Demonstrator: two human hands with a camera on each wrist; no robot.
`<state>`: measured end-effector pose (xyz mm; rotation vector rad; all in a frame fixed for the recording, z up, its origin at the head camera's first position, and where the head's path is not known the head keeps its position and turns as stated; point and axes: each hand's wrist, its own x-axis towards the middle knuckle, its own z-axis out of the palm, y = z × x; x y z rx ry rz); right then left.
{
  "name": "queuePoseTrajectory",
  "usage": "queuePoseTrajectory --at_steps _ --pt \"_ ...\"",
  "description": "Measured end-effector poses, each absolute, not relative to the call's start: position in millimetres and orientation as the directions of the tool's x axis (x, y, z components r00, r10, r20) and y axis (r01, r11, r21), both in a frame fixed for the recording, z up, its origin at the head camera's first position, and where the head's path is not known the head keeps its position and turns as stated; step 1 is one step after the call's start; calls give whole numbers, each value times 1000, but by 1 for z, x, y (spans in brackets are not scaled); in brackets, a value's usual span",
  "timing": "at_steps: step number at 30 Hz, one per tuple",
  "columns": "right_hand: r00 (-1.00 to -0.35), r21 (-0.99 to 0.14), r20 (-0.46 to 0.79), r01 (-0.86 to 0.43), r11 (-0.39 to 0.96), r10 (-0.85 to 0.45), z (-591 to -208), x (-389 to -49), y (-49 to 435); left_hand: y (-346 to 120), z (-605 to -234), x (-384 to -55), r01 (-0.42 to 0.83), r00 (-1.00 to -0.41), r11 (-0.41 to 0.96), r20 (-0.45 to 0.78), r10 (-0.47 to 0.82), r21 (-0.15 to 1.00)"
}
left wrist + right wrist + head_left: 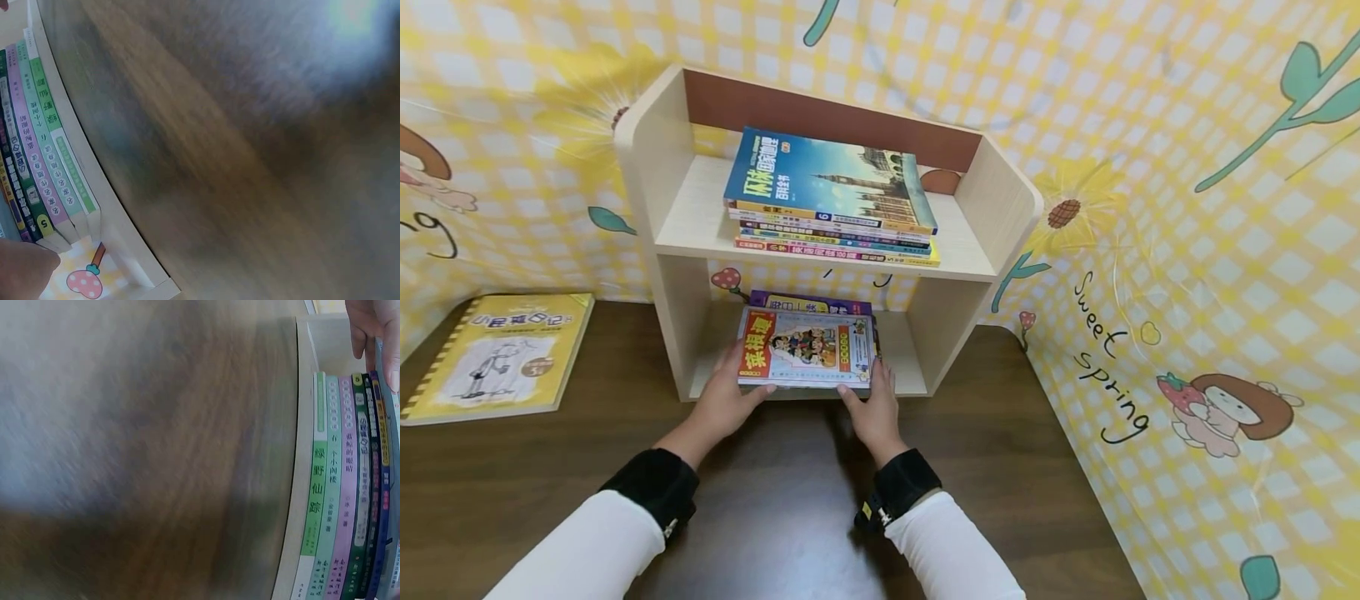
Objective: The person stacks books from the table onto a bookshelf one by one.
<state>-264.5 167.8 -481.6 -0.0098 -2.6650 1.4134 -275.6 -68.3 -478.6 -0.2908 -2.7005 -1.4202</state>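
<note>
A light blue book with a red title panel (805,348) tops the stack on the lower shelf. My left hand (724,398) grips its left side, with the thumb along the near edge. At the right near corner my right hand (876,410) grips the same book, fingers down the side and thumb at the front. Below it, green, mint and lilac spines (337,487) line up in the right wrist view. A purple book (812,302) pokes out behind the top one. In the left wrist view only part of the left hand (25,270) shows.
The pale wooden bookshelf (955,333) stands on a dark wood table (760,517). On its upper shelf lies a stack of books with a blue cover (827,179) on top. A yellow book (501,358) lies at the left. Checked yellow cloth (1150,208) hangs behind and at the right.
</note>
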Motion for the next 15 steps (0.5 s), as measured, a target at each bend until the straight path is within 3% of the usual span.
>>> queuePoseTrajectory --at_steps 15 --pt "-994 -816 109 -78 573 20 -478 -291 175 -62 -471 -298 168 -985 559 110 135 812"
